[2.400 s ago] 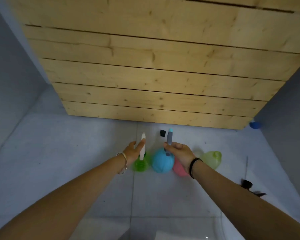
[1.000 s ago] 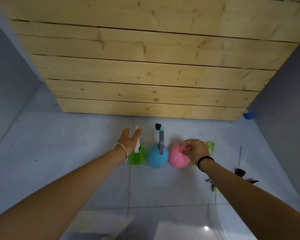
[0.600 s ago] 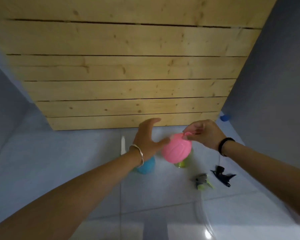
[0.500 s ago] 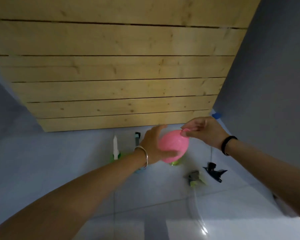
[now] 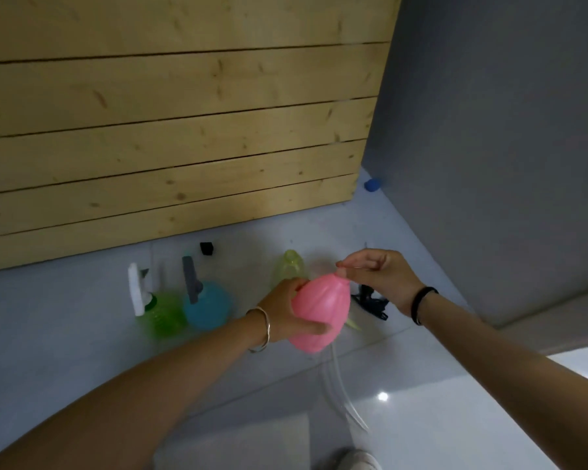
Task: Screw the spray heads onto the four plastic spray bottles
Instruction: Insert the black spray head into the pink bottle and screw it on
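Pink bottle in hand, no spray head fitted

Pink bottle [image 5: 320,312] held off the floor [image 5: 65,320], tilted, neck to the far right. Left hand [image 5: 287,312] fingers clamped round its body. Right hand [image 5: 375,279] fingers pinched together at the neck. Green bottle [image 5: 163,313] w/ white head and blue bottle [image 5: 207,305] w/ grey head stand on floor at left. Yellow-green bottle [image 5: 289,268] behind pink one, uncapped. Black spray head [image 5: 370,301] lies on floor, right of pink bottle.
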Tool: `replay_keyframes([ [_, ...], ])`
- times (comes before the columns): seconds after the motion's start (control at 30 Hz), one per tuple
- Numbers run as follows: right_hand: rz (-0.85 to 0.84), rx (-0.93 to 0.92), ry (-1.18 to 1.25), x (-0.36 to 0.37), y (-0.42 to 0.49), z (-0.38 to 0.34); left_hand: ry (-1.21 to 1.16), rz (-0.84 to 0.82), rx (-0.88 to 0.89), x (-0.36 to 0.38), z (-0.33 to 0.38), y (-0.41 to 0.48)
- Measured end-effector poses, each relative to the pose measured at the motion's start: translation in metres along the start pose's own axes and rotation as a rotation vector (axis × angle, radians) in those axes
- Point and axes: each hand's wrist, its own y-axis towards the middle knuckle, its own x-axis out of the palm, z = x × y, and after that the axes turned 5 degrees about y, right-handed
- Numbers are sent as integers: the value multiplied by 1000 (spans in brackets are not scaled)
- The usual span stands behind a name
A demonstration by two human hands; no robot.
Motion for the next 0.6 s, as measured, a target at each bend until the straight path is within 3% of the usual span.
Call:
replay_keyframes([
  [0.2, 43, 110, 86, -37, 14, 58, -29, -78, -106, 45, -14, 34],
  [0.33, 349, 196, -13, -61, 29, 110, -49, -47, -141, 59, -24, 49],
  [0.43, 521, 330, 56, -75, 41, 155, -50, -27, -147, 63, -31, 58],
  [0.6, 512, 420, -171, -82, 59, 194, -128, -14, -174, 63, -39, 63],
])
